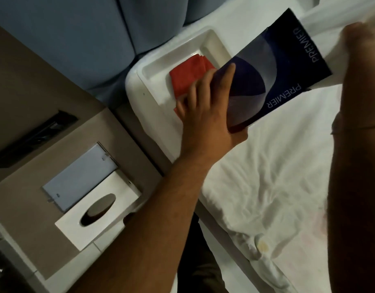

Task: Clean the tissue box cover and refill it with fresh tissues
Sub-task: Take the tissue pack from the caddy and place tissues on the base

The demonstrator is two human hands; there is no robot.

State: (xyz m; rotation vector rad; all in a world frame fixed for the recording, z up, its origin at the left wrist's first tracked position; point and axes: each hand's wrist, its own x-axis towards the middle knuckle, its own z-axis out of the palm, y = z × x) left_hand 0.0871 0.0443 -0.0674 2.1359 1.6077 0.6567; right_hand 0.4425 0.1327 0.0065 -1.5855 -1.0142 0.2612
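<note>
Left hand (pixel 205 111) grips the Premier tissue pack (pixel 275 81), right hand (pixel 364 43) pinching white tissue at its far end. White cover (pixel 97 208) sits by the left elbow. Steady the pack, pull straight so nothing tears.

**Navy, red and white at the bedside**

The tissue box (pixel 275 72) was dark navy, crossed by pale grey-blue curved bands of fine lines, with "PREMIER" printed on it twice in light lettering. A folded cloth (pixel 187 78) showed plain orange-red against the glossy white tray (pixel 159 66) that held it. The rumpled bed sheet (pixel 271 187) was white, marked near its lower edge by a small yellowish spot and a faint pinkish tint. The tissue box cover (pixel 97 210) was white with a dark oval slot. Beside it lay a pale blue-grey panel (pixel 80 176). The bedside surface (pixel 34 102) was matte taupe brown, and the padded headboard (pixel 76 28) was muted blue.
</note>
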